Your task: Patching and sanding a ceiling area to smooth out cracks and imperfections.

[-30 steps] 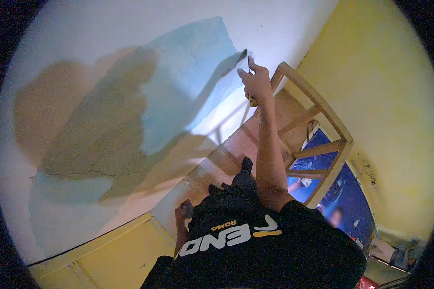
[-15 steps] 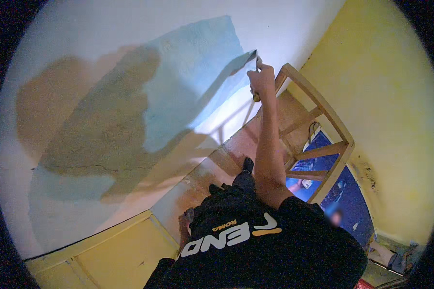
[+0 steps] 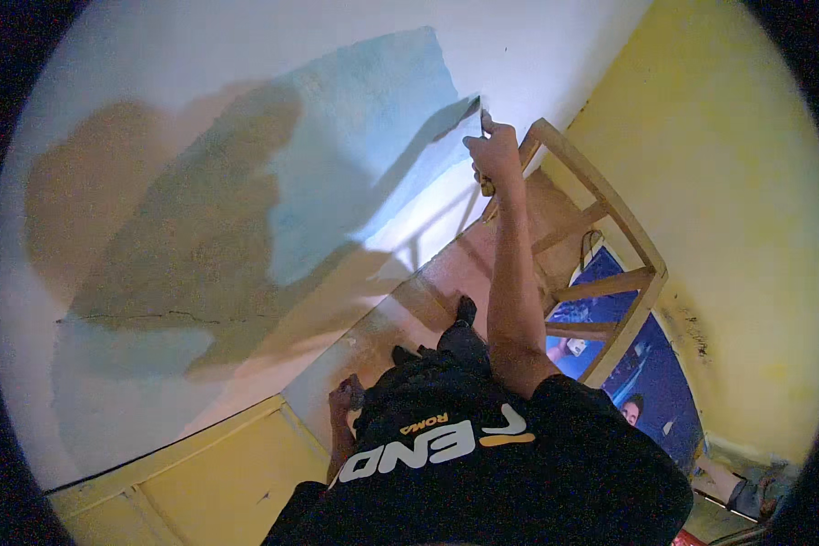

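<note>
My right hand [image 3: 495, 153] is stretched out to the wall, its fingers closed round a scraper [image 3: 488, 187] with a yellowish handle. The thin blade points up, its tip at or very near the white wall, just right of a bare pale-blue patch [image 3: 355, 127]. Whether the tip touches cannot be made out. Low beside my body, my left hand [image 3: 344, 398] has its fingers curled round a small greyish thing that is too dim to name. Shadows of my arm and body fall across the patch.
A wooden frame [image 3: 601, 196] like a chair back or rack stands right of my right arm, over a blue picture sheet [image 3: 673, 373]. A yellow wall [image 3: 728, 209] rises at right, a yellow panel [image 3: 218, 469] at lower left. A crack [image 3: 173, 317] crosses the left wall.
The scraper's blade tip has shifted slightly left and down, my right forearm slightly right. My left hand has come a little further up and out from beside my body.
</note>
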Demonstrator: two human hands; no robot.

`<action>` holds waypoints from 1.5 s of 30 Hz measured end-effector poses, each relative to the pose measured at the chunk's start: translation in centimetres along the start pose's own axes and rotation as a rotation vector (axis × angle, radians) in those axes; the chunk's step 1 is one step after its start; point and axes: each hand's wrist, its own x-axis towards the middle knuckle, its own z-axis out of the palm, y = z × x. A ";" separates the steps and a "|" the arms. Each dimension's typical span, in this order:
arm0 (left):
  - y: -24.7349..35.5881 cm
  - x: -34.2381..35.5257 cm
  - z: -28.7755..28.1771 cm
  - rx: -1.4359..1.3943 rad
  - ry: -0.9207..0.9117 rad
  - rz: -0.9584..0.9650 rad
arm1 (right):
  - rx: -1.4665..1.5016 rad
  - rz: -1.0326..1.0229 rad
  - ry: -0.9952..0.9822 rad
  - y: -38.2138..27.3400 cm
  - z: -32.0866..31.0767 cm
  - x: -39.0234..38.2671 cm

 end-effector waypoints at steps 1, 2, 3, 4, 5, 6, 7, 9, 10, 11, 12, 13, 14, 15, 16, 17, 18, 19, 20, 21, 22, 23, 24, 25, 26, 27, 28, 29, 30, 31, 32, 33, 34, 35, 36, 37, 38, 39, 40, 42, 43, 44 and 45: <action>1.4 -0.4 -0.2 0.203 -0.068 0.106 | -0.006 0.000 0.015 0.4 -0.5 -0.3; 0.2 -0.5 0.0 0.208 -0.058 0.097 | 0.005 -0.002 0.005 0.0 -0.7 0.0; -2.7 -0.3 0.5 0.044 -0.040 -0.123 | 0.033 -0.011 -0.041 -0.6 -0.7 0.6; -4.6 -0.6 0.6 -0.128 -0.035 -0.333 | 0.046 -0.013 -0.077 -0.6 -0.5 0.5; -4.7 -0.5 0.7 -0.128 -0.038 -0.332 | 0.044 -0.012 -0.075 -0.4 -0.4 0.0; -3.9 -0.3 0.7 -0.242 -0.060 -0.308 | 0.022 -0.033 -0.065 -0.4 -0.5 -0.3; -3.2 -0.2 0.6 -0.356 -0.080 -0.283 | 0.001 -0.054 -0.055 -0.5 -0.5 -0.4; -2.1 -1.6 0.2 -0.568 -0.138 -0.242 | 0.003 -0.049 -0.018 0.0 -0.8 0.0; -1.9 -2.2 0.1 -0.673 -0.163 -0.226 | 0.041 0.002 -0.042 -0.4 -1.1 0.1; -1.7 -2.4 0.3 -0.673 -0.156 -0.225 | 0.086 0.043 -0.069 -1.2 -1.3 0.3; -1.5 -2.5 0.7 -0.762 -0.099 -0.270 | 0.055 -0.005 -0.112 -1.6 -1.6 -0.1; -1.4 -2.6 1.0 -0.851 -0.044 -0.313 | 0.058 -0.009 -0.113 -1.7 -1.4 -0.3; 0.0 -2.2 1.1 -0.855 -0.057 -0.310 | 0.046 0.005 -0.086 -1.1 -1.5 -0.3; 1.8 -1.9 0.5 -0.362 -0.084 -0.287 | 0.027 0.026 -0.055 -0.3 -1.8 -0.4; 2.8 -1.7 0.1 0.133 -0.101 -0.246 | 0.014 0.035 -0.046 -0.5 -2.4 -0.7; 0.3 -1.3 0.3 0.116 -0.095 -0.245 | 0.062 0.067 -0.092 -2.1 -2.3 -1.5; -2.7 -0.8 0.9 0.096 -0.085 -0.240 | 0.110 0.086 -0.135 -3.5 -2.1 -1.8; -5.0 -0.2 1.2 0.079 -0.080 -0.233 | 0.127 0.070 -0.148 -4.1 -1.7 -1.6; -4.9 0.1 2.0 0.072 -0.086 -0.229 | 0.147 0.058 -0.122 -3.7 -1.5 -1.8; -4.3 0.3 2.5 -0.005 -0.046 -0.216 | 0.163 0.055 -0.087 -2.9 -1.8 -1.9; -3.7 0.4 2.9 -0.082 -0.006 -0.205 | 0.151 0.062 -0.077 -2.4 -2.3 -1.6; -4.1 0.2 2.9 -0.077 -0.010 -0.205 | 0.172 0.060 -0.079 -2.2 -2.6 -1.3; -4.9 0.4 2.7 0.068 0.032 -0.003 | 0.200 0.051 -0.090 -2.6 -2.6 -1.0; -5.6 0.6 2.5 0.214 0.073 0.197 | 0.208 0.050 -0.096 -2.7 -2.4 -1.2; -5.6 0.3 2.6 0.173 0.049 0.181 | 0.218 0.070 -0.113 -2.7 -2.4 -1.9; -5.2 0.4 2.8 0.095 0.026 0.123 | 0.223 0.086 -0.130 -3.1 -2.4 -2.5; -4.8 0.2 3.2 0.032 0.006 0.076 | 0.213 0.082 -0.130 -3.2 -2.4 -2.2; -4.8 0.4 3.2 0.005 0.001 0.051 | 0.202 0.105 -0.116 -3.3 -2.5 -1.4; -4.7 0.7 3.2 -0.002 0.006 0.055 | 0.192 0.127 -0.102 -3.3 -2.6 -0.8; -4.9 0.3 3.1 -0.005 0.005 0.070 | 0.195 0.128 -0.098 -2.7 -2.8 -1.2; -5.4 0.3 2.8 -0.014 0.036 0.097 | 0.215 0.112 -0.137 -3.2 -2.3 -1.8; -5.9 -0.2 2.8 -0.017 0.066 0.143 | 0.230 0.114 -0.174 -3.4 -2.3 -2.7; -6.3 0.1 2.8 -0.035 0.108 0.212 | 0.253 0.122 -0.215 -4.1 -2.7 -2.6; -5.1 0.4 3.2 -0.037 0.098 0.222 | 0.246 0.124 -0.203 -4.1 -3.2 -2.1; -3.2 0.5 3.8 -0.059 0.011 0.044 | 0.174 0.151 -0.161 -3.4 -3.6 -1.7; -1.5 0.6 4.1 -0.072 -0.073 -0.137 | 0.105 0.179 -0.124 -2.7 -4.1 -1.4; -4.4 0.6 3.7 -0.135 -0.038 -0.089 | 0.143 0.130 -0.108 -3.6 -3.2 -1.7; -6.1 0.4 3.4 -0.205 -0.009 -0.038 | 0.170 0.123 -0.132 -4.3 -2.4 -1.7; -5.8 0.7 3.7 -0.281 -0.018 0.031 | 0.205 0.104 -0.147 -3.8 -2.5 -1.8; -5.8 0.8 3.0 -0.294 -0.092 -0.019 | 0.249 0.087 -0.157 -2.9 -2.8 -1.3; -4.5 1.1 3.4 -0.318 -0.181 -0.060 | 0.210 0.086 -0.141 -1.7 -3.1 -0.6; -4.4 0.8 3.4 -0.312 -0.169 -0.061 | 0.190 0.079 -0.148 -1.5 -2.6 0.0; -4.5 0.3 3.3 -0.086 -0.070 -0.067 | 0.207 0.069 -0.164 -2.1 -1.9 -0.1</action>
